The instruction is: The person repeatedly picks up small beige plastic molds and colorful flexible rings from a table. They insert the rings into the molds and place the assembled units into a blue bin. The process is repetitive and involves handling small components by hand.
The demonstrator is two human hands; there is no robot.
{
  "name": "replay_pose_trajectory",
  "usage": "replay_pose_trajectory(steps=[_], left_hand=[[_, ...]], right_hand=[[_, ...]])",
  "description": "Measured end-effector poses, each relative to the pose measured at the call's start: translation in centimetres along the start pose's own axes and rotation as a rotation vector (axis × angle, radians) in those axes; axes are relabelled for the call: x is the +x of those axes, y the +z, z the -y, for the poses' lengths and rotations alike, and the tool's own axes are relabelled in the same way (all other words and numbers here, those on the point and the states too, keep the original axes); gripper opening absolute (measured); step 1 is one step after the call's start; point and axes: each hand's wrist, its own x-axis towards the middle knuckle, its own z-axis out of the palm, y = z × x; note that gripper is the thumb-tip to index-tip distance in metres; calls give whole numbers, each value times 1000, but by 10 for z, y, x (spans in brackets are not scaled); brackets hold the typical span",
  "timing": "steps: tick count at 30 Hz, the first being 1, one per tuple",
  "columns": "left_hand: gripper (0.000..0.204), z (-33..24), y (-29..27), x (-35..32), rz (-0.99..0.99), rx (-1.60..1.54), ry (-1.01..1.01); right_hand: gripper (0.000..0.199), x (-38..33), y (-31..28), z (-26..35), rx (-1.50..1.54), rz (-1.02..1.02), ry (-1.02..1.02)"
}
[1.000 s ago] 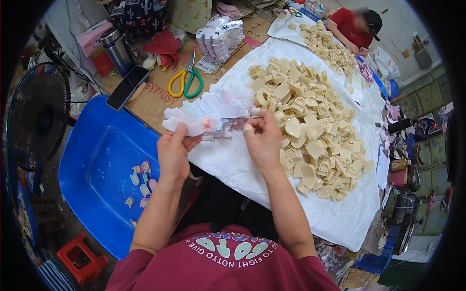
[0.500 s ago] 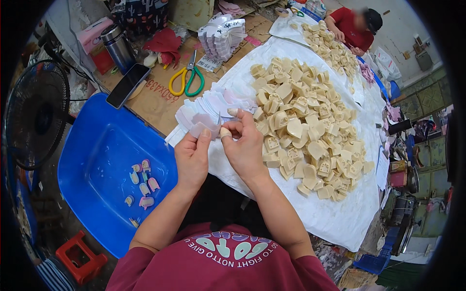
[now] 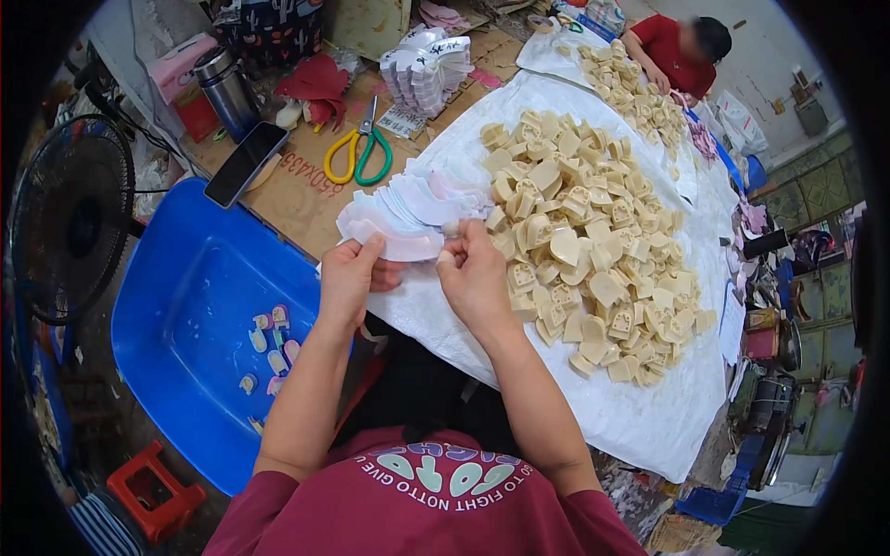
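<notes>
Both my hands are over the near edge of a white cloth. A thin, curved, pale pinkish strip [image 3: 408,246] stretches between them. My left hand [image 3: 350,283] pinches its left end, thumb on top and other fingers curled below. My right hand [image 3: 477,283] is closed at the strip's right end, with pale covers on the thumb and a fingertip. Just beyond lies a fanned stack of similar white, pink and bluish strips [image 3: 422,197]. Right of that rises a large heap of cream, heel-shaped pieces [image 3: 593,246].
A blue basin [image 3: 176,306] at the left holds several small colour-covered pieces [image 3: 277,361]. Scissors [image 3: 360,153] with yellow and green handles, a phone [image 3: 246,164], a thermos [image 3: 228,93] and stacked white pieces [image 3: 426,72] sit behind. A fan [image 3: 72,218] stands left; a co-worker [image 3: 677,54] sits far right.
My hands have moved slightly apart, the left one leftward. The strip, bent up between my fingers before, now lies flatter and more stretched out between them.
</notes>
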Motion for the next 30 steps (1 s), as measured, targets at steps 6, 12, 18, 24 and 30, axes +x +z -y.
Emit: replay_pose_trajectory(steps=[6, 12, 18, 24, 30], left_hand=[[37, 4, -8, 14, -35, 293, -16], [39, -5, -22, 10, -33, 630, 80], [35, -42, -63, -27, 148, 68, 234], [42, -24, -22, 3, 314, -440, 122], [44, 6, -24, 29, 244, -444, 91]], right_hand=[[43, 10, -3, 18, -124, -46, -412], [44, 22, 31, 19, -381, 232, -377], [43, 27, 26, 12, -340, 231, -376], [33, 20, 33, 2, -252, 59, -514], [36, 2, -6, -2, -223, -201, -721]])
